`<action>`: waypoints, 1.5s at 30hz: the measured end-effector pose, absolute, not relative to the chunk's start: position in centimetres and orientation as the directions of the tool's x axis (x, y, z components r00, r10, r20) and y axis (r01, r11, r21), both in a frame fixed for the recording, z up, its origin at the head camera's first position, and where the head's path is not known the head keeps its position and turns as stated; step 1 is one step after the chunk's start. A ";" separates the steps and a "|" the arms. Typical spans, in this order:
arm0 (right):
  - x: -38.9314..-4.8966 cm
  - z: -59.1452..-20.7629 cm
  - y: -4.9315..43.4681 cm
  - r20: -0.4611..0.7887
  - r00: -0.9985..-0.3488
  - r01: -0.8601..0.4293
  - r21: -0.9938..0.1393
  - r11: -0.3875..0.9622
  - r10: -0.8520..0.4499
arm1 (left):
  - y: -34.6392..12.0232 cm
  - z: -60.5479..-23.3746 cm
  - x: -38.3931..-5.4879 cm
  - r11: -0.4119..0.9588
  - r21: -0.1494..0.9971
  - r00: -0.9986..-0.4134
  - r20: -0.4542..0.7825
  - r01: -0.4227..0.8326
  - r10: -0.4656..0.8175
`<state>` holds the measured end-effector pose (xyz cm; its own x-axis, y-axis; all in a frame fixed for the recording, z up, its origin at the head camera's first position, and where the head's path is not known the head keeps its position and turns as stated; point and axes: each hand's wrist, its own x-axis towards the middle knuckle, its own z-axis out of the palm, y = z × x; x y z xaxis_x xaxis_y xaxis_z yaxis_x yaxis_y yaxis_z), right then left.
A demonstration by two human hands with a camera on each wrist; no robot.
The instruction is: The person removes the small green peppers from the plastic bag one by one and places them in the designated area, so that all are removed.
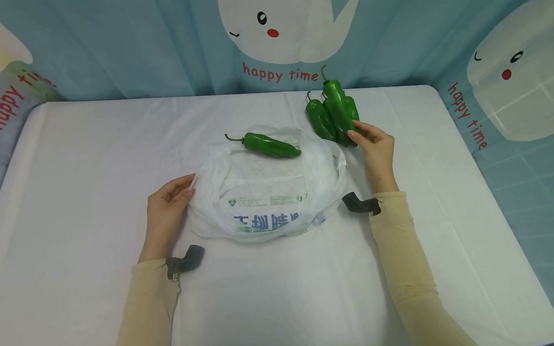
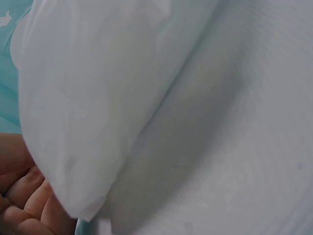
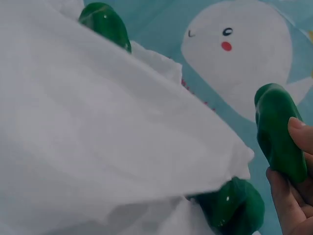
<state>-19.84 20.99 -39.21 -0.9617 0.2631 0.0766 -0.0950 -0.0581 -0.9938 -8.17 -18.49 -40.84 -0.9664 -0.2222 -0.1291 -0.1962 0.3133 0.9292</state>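
A white plastic bag [image 1: 263, 187] with green and blue print lies in the middle of the table. My left hand [image 1: 166, 207] pinches its left edge between thumb and fingers. One long green pepper [image 1: 268, 145] rests at the bag's top opening, stem to the left. Over at the bag's upper right, my right hand [image 1: 376, 149] grips the lower end of another green pepper [image 1: 336, 104], whose stem points away. In the right wrist view, thumb and fingers hold this pepper [image 3: 279, 132] raised. More green peppers [image 1: 318, 117] lie beside and under it, partly hidden.
A white cloth covers the table [image 1: 274, 298], whose far edge lies just behind the peppers. Blue curtain [image 1: 157, 43] with whale prints surrounds the back and sides. Each wrist carries a dark camera mount [image 1: 186, 259].
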 end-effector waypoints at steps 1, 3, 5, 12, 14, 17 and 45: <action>-19.9 -39.3 21.2 0.075 -0.960 -0.096 -0.993 -0.064 0.271 | -18.5 -40.8 -8.2 0.315 0.929 -0.967 -0.129 -0.197 -0.222; -19.9 -39.3 21.5 0.078 -0.955 -0.103 -0.992 -0.076 0.287 | -18.5 -40.8 -8.1 0.319 0.927 -0.967 -0.128 -0.196 -0.221; -20.0 -39.4 21.8 0.075 -0.948 -0.109 -0.990 -0.093 0.309 | -18.4 -40.7 -8.1 0.321 0.927 -0.967 -0.127 -0.195 -0.221; -20.2 -39.7 23.2 0.054 -0.929 -0.116 -0.982 -0.148 0.367 | -18.4 -40.7 -8.1 0.317 0.929 -0.967 -0.126 -0.193 -0.219; -20.2 -39.8 23.5 0.047 -0.926 -0.110 -0.983 -0.149 0.375 | -18.5 -40.7 -8.1 0.315 0.930 -0.968 -0.124 -0.190 -0.219; -20.2 -40.0 23.9 0.023 -0.921 -0.095 -0.982 -0.166 0.390 | -18.5 -40.8 -8.1 0.315 0.931 -0.968 -0.119 -0.186 -0.219; -20.4 -40.9 25.4 -0.112 -0.889 0.115 -0.993 -0.020 0.444 | -18.5 -40.9 -8.2 0.301 0.938 -0.970 -0.110 -0.173 -0.217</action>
<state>-20.44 25.35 -40.92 -0.8891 0.4439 -0.1118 0.1148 -0.0202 -0.9932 -8.18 -18.50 -40.93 -0.9700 -0.2168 -0.1098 -0.1735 0.3011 0.9377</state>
